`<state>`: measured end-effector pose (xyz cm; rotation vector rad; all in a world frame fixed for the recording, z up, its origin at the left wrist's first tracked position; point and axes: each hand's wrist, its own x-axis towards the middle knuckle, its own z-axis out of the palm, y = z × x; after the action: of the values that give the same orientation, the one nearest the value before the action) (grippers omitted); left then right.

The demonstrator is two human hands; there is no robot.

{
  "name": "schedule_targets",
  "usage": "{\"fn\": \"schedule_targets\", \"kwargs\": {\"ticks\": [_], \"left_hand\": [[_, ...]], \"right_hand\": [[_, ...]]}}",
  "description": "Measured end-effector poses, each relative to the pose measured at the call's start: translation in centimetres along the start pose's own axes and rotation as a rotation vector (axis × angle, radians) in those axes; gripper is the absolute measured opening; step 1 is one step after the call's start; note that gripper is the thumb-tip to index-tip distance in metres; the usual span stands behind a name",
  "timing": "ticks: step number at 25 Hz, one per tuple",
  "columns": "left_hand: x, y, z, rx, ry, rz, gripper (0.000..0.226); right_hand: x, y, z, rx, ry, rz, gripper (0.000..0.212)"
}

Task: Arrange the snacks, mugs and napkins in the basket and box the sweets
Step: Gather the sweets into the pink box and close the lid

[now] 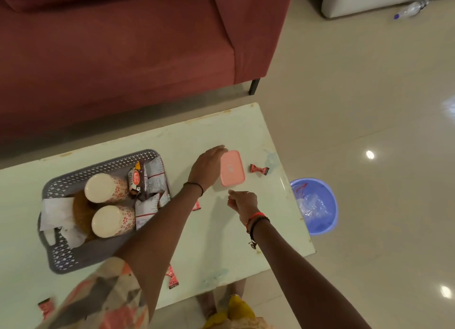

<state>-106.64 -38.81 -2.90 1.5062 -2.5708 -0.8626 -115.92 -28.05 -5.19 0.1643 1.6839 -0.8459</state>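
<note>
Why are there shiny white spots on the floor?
Head view: those spots are light glare on the glossy floor; soft shadows fall on the table beside the pink box; the near sleeve is blurred.

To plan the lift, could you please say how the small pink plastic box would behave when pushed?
The small pink rectangular plastic box looks rigid and probably light. On the glossy pale table it may slide when pushed. Low and flat with its lid on, it seems unlikely to tip or roll.
</note>
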Motion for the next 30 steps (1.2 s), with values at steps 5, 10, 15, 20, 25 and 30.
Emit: {"fn": "schedule_targets", "kwargs": {"ticks": [5, 10, 15, 20, 25, 30], "left_hand": [[4.4, -0.2, 1.5, 0.359, -0.310, 0.207, 0.056], [3.6, -0.5, 2.3, 0.306, -0.300, 0.102, 0.058], [0.5, -0.5, 2.0, 0.022, -0.284, -0.236, 0.052], [-4.0, 0.5, 2.3, -0.074, -0.314, -0.411, 0.043], [-6.8, 1.9, 3.3, -0.003, -0.306, -0.392, 0.044], [-6.7, 2.1, 4.1, 0.067, -0.243, -0.343, 0.054]], "right_hand": [[1.4, -0.8, 1.4, 0.099, -0.061, 0.087, 0.014], [1.7, -1.6, 1.1, 0.206, -0.090, 0.109, 0.006], [2.1, -2.0, -0.1, 0.014, 0.070, -0.001, 0.014], [2.5, -4.0, -1.5, -0.353, 0.213, -0.196, 0.016], [2.3, -6.0, -1.8, -0.706, 0.142, -0.378, 0.017], [2.1, -6.1, -0.9, -1.014, 0.089, -0.509, 0.034]]}}
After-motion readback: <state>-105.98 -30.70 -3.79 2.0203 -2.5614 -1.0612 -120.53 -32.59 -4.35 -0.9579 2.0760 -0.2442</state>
